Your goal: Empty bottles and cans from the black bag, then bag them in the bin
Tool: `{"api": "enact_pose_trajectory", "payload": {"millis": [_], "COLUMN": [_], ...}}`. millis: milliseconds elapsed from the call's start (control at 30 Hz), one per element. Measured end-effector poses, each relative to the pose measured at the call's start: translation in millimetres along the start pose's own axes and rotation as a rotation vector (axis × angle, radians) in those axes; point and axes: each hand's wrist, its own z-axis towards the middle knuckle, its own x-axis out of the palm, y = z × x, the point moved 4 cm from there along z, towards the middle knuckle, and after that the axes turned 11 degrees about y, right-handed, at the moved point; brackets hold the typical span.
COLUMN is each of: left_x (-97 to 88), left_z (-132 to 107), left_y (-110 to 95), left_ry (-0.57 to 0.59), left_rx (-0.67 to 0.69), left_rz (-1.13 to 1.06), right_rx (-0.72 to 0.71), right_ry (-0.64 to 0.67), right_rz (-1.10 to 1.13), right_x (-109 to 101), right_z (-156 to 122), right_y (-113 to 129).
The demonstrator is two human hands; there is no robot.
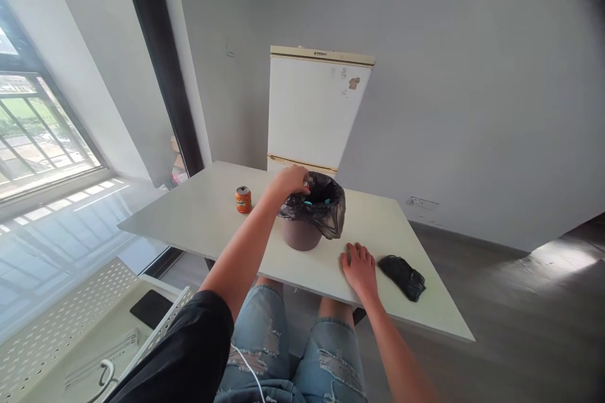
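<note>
My left hand (292,181) is over the left rim of a small mauve bin (301,236) lined with a black plastic bag (333,214). Its fingers are closed, and a small bit of silver and orange shows at the fingertips; I cannot make out what it is. Some turquoise pieces (327,201) show inside the bag. Flat on the white table (312,271), my right hand (360,267) rests with fingers spread and holds nothing. A folded black plastic bag (403,277) lies just to its right. An orange drink can (243,200) stands upright left of the bin.
A white fridge (314,107) stands behind the table against the grey wall. At lower left is a cream perforated-sided tray or cart (99,296) with a black phone-like slab (151,308) and white hangers or wires (106,368) in it. A bright window (42,119) is on the left.
</note>
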Motion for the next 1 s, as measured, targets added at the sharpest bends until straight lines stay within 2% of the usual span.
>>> {"api": "enact_pose_trajectory", "payload": {"millis": [100,133,200,300,367,400,467,567,667,767,800,867,933,1000], "left_x": [7.9,7.0,0.8,-6.9,-0.8,6.1,28.5,66.0,83.4,69.4,57.4,24.0,-15.8,-49.1], "left_z": [4.9,3.9,-0.3,-10.6,-16.7,-19.1,-22.0,-24.8,-27.7,-30.8,-32.7,-40.0,-54.1,-68.4], "left_y": [6.4,10.9,28.3,79.1,121.7,142.5,178.5,208.2,216.8,216.1,213.1,199.3,172.1,134.3], "left_ry": [0.022,-0.010,-0.153,-0.417,-0.478,-0.473,-0.368,-0.226,-0.243,-0.316,-0.360,-0.521,-0.787,-0.946], "left_rx": [-0.006,0.004,0.004,-0.104,-0.229,-0.292,-0.403,-0.461,-0.475,-0.476,-0.467,-0.412,-0.266,-0.059], "left_rz": [-0.004,-0.023,-0.089,-0.174,-0.162,-0.152,-0.178,-0.249,-0.284,-0.300,-0.299,-0.301,-0.340,-0.411], "right_rx": [0.003,0.001,0.001,0.005,0.000,-0.004,-0.006,-0.004,-0.015,-0.014,-0.012,-0.005,0.000,0.002], "right_ry": [0.008,0.010,0.015,0.039,0.049,0.049,0.032,-0.003,-0.017,-0.011,-0.007,-0.001,-0.001,-0.006], "right_rz": [0.000,-0.003,-0.004,0.018,0.035,0.039,0.037,0.030,0.023,0.028,0.031,0.035,0.035,0.031], "right_x": [-1.3,-1.5,-1.3,0.7,2.2,2.9,3.8,4.9,5.0,4.0,3.8,3.7,4.2,4.6], "right_z": [0.2,0.3,0.4,0.5,0.8,1.0,1.6,2.3,2.1,1.5,1.4,1.5,2.0,2.4], "right_y": [0.7,0.8,0.4,-1.5,-2.4,-2.6,-3.0,-3.6,-3.5,-3.2,-3.0,-2.8,-2.6,-2.5]}}
